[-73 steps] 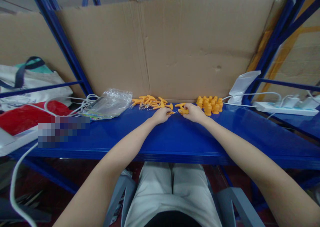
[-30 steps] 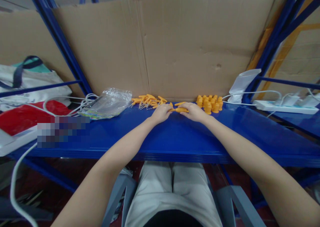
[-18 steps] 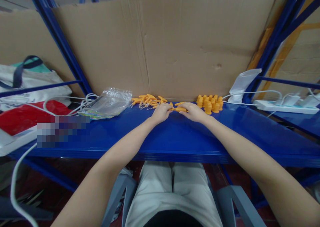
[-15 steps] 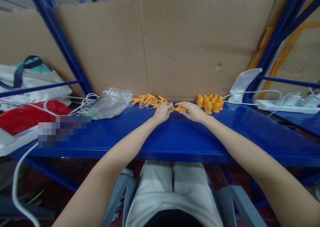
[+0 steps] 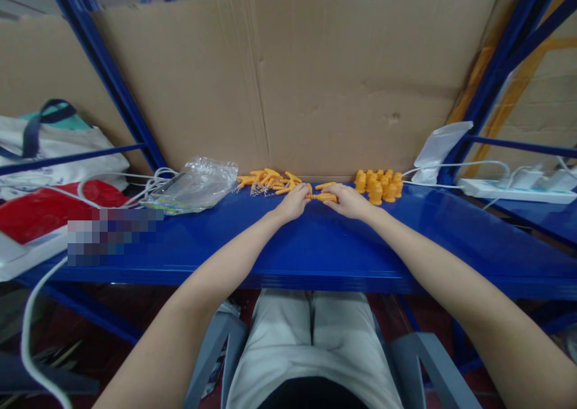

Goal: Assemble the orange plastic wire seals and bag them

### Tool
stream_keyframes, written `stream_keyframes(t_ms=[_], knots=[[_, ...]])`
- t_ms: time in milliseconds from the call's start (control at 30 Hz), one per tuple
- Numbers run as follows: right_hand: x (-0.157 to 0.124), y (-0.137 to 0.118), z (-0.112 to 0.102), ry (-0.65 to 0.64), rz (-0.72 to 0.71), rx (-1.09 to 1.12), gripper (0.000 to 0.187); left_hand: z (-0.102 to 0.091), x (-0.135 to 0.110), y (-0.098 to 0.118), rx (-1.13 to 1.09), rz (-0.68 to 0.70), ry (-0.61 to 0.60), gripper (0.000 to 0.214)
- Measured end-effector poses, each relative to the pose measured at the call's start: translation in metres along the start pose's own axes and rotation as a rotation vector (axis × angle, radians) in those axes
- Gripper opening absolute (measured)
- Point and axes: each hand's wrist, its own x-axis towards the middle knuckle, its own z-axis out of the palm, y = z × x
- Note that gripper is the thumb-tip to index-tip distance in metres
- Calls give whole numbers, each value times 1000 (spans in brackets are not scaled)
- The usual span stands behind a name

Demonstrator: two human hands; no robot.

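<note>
An orange plastic piece [image 5: 322, 197] with a ridged middle lies sideways between my two hands, just above or on the blue shelf top. My left hand [image 5: 294, 201] is closed around its left end, and my right hand [image 5: 346, 200] grips its right end. My fingers hide both ends. Right behind it rests a slim orange piece [image 5: 325, 185]. A pile of orange pieces [image 5: 270, 179] with thin metal chains [image 5: 258, 189] lies beyond my left hand. To the right of my right hand stand several short, flared orange pieces [image 5: 375, 193] in a tight group.
The blue shelf top [image 5: 315, 247] spans the view, backed by a cardboard sheet [image 5: 338, 84]. Left are a clear plastic bag [image 5: 198, 184], white cables, a red bag [image 5: 54, 208] and a cloth bag [image 5: 58, 151]. A power strip [image 5: 518, 191] and a white pouch [image 5: 439, 154] are at right.
The orange piece between my hands has turned slightly, and its ridged part shows more clearly. My hands stay in nearly the same place.
</note>
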Motion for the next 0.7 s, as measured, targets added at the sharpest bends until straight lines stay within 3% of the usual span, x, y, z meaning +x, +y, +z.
stream_keyframes(t_ms=[233, 700], knots=[[0, -1, 6, -9, 25, -10, 32, 7, 1, 12, -35, -170, 68, 14], [-2, -13, -1, -32, 107, -189, 26, 3, 3, 8, 7, -94, 33, 16]])
